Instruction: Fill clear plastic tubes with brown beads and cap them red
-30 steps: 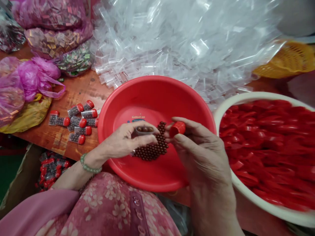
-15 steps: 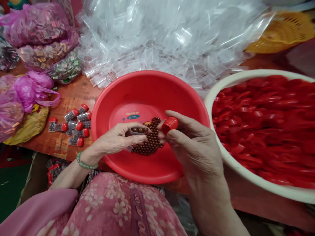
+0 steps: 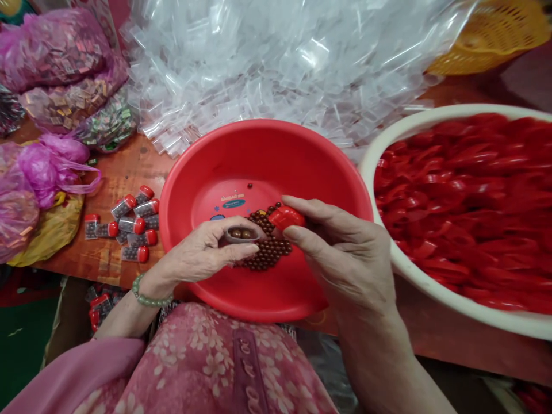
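Note:
Over a red basin, my left hand grips a small clear plastic container whose oval mouth faces up, with brown balls showing inside. My right hand pinches a red cap between thumb and fingers, just right of the container and apart from it. Below both hands, a heap of brown balls lies on the basin's floor. One stray ball sits farther back in it.
Several filled, red-capped containers lie left of the basin. A white-rimmed tub of red caps stands at right. Behind is a big pile of clear containers. Pink bags stand at back left, a yellow basket at back right.
My right hand has turned the red cap and brought it slightly left, nearer the container. The heap of balls has shifted and one ball now lies apart. The view has moved a little.

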{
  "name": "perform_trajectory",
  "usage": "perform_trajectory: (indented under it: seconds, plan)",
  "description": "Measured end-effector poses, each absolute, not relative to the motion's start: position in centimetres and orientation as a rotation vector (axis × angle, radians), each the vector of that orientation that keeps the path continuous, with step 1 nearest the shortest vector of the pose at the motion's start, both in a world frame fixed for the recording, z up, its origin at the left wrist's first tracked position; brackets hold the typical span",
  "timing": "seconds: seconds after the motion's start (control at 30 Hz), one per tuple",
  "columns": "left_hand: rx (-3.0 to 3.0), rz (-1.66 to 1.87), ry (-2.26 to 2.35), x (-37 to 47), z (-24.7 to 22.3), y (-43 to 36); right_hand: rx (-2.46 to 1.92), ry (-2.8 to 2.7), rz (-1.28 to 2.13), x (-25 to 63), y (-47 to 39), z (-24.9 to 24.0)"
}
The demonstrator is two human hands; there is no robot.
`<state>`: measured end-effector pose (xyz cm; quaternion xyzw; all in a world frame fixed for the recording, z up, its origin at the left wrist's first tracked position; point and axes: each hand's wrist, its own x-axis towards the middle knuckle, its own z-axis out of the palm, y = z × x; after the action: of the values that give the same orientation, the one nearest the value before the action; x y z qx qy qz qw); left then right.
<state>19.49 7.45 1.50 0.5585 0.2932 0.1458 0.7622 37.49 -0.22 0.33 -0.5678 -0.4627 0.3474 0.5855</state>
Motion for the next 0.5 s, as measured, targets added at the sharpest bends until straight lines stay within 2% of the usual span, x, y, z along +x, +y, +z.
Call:
perform_trajectory:
  seconds: [0.5]
  plan:
    - [1.154, 0.454, 0.57, 18.6, 0.8, 7.7, -1.304, -1.036, 0.801, 36.2, 0.3, 0.0]
